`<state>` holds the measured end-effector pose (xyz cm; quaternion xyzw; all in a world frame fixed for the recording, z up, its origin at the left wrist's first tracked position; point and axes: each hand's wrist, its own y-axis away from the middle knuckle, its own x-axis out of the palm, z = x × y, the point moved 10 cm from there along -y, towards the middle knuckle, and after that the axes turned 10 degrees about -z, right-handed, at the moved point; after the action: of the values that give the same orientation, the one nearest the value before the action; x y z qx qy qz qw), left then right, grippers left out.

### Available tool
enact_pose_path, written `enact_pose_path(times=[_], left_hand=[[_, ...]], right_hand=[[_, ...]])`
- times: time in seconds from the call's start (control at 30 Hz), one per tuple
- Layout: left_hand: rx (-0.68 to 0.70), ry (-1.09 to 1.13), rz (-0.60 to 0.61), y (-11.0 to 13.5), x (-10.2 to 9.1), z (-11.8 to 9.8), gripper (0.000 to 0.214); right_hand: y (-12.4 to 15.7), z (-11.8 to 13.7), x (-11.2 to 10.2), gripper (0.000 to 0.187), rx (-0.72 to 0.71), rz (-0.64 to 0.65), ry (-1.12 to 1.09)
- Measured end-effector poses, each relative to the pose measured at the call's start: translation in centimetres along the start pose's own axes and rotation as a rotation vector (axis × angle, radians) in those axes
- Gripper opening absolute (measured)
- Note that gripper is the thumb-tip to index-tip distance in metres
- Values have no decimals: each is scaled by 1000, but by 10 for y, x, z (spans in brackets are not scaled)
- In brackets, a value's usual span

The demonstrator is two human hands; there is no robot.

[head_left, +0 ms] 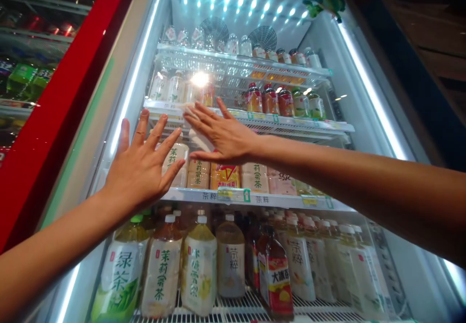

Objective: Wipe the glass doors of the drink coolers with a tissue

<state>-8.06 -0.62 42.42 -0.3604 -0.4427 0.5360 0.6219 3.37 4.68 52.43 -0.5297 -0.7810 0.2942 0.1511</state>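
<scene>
My left hand (140, 162) is raised with its fingers spread, palm toward the glass door of a lit drinks cooler (251, 197). To its right, my right hand (225, 136) lies flat against the glass, fingers stretched and pointing left. A pale white patch (202, 141) shows beneath its fingers; I cannot tell whether it is a thin cloth or a reflection. Behind the hands, a shelf carries bottles with white labels (257, 175) and an orange-red labelled pack (225, 175). Whether my left palm touches the glass is unclear.
Large tea bottles stand on the lowest rack, among them a green-labelled one (118, 269) and a dark red-labelled one (274, 274). Smaller bottles (269, 99) fill the upper shelves. A red-framed cooler (73, 70) adjoins on the left. Green leaves (324, 5) hang at the top right.
</scene>
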Motion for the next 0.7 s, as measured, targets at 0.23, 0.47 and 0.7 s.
enact_pose_path(times=[0.23, 0.47, 0.7], left_hand=[[-5, -24, 6, 16, -5, -1, 65], [-37, -15, 23, 26, -8, 1, 68], [-47, 31, 67, 39, -6, -28, 68]], right_hand=[[-1, -29, -3, 111, 204, -27, 0], [36, -19, -9, 106, 122, 26, -71], [80, 40, -9, 110, -9, 43, -88]])
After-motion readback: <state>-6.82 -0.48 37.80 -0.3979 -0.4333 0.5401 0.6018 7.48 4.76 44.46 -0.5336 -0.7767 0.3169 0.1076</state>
